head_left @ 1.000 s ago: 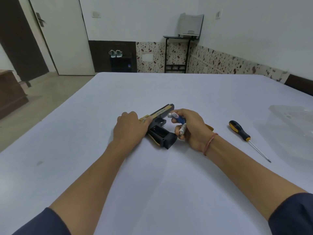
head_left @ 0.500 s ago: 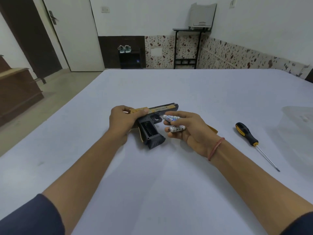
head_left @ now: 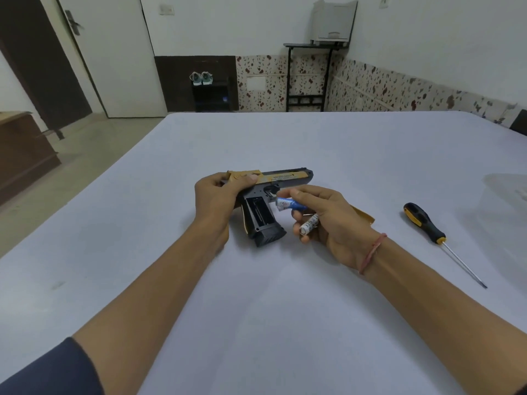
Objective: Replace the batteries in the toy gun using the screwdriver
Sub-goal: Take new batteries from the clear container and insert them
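A black and gold toy gun lies on its side on the white table, its grip pointing toward me with the battery compartment uncovered. My left hand grips the rear of the gun. Just right of the grip, my right hand holds two batteries: a blue and white one pinched at the fingertips near the trigger and a white one lower in the curled fingers. A gold cover piece peeks out behind my right hand. The black and yellow screwdriver lies to the right.
A clear plastic container sits at the table's right edge. Beyond the table are a door, a shoe rack and a black stand by the far wall. A wooden cabinet stands on the floor at left.
The gun has turned so its grip points more toward me. My right hand has shifted the two batteries in its fingers, the blue one now nearer the trigger.
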